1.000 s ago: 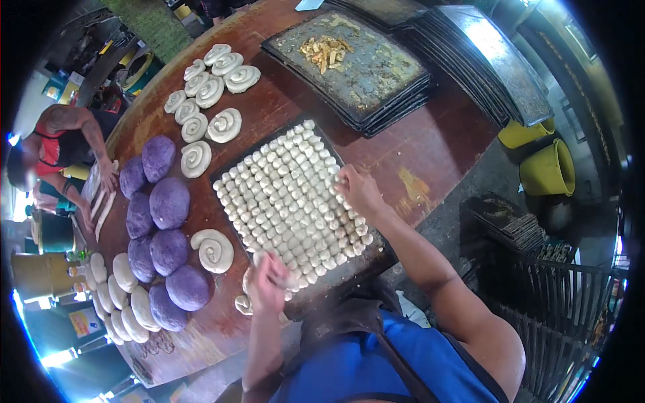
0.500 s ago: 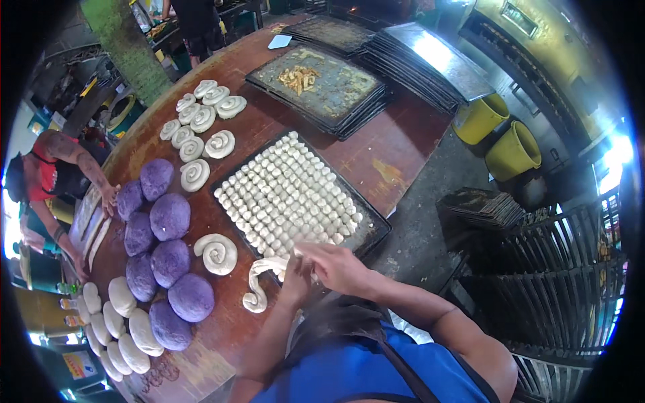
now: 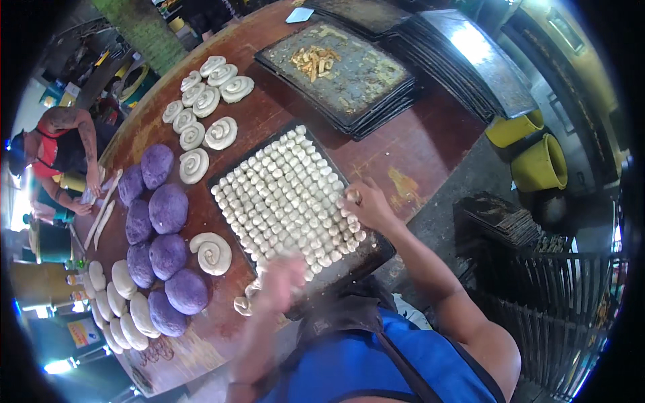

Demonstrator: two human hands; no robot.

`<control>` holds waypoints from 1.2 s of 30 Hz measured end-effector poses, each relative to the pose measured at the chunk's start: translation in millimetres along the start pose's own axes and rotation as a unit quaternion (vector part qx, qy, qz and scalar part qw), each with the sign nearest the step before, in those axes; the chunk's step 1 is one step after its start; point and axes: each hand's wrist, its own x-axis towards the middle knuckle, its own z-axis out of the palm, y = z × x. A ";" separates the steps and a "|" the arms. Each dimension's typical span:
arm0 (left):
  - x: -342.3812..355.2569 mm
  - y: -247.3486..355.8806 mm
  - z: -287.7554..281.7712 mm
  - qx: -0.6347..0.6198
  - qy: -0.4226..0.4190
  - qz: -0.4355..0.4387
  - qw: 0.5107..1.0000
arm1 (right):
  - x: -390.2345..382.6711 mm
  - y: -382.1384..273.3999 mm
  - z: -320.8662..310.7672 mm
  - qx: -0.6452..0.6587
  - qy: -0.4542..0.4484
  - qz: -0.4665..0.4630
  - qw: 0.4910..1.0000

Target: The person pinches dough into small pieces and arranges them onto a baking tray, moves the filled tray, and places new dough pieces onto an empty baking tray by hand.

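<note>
A dark baking tray [image 3: 377, 260] on the brown table holds several rows of small white dough pieces [image 3: 285, 195]. My right hand [image 3: 368, 207] rests at the tray's right edge, its fingertips pinching a small dough piece [image 3: 353, 197] beside the outer row. My left hand [image 3: 282, 282] is blurred by motion over the tray's near corner. It is next to a white dough rope [image 3: 245, 302] lying on the table, and its grip is unclear.
Purple dough balls [image 3: 168, 209] and white spiral dough coils [image 3: 213, 252] lie left of the tray, with plain white lumps [image 3: 124, 302] nearer. Stacked empty trays [image 3: 349, 74] sit at the far side. Another person [image 3: 60, 144] works at far left. Yellow buckets [image 3: 537, 164] stand on the floor to the right.
My right hand has left the dough rope at the near edge and moved up to the tray's right side. My left hand stays by the rope, still moving.
</note>
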 end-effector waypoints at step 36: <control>-4.8 -4.4 8.9 -0.028 -0.028 0.084 0.996 | -11.1 3.9 -7.7 0.023 -0.030 0.080 0.996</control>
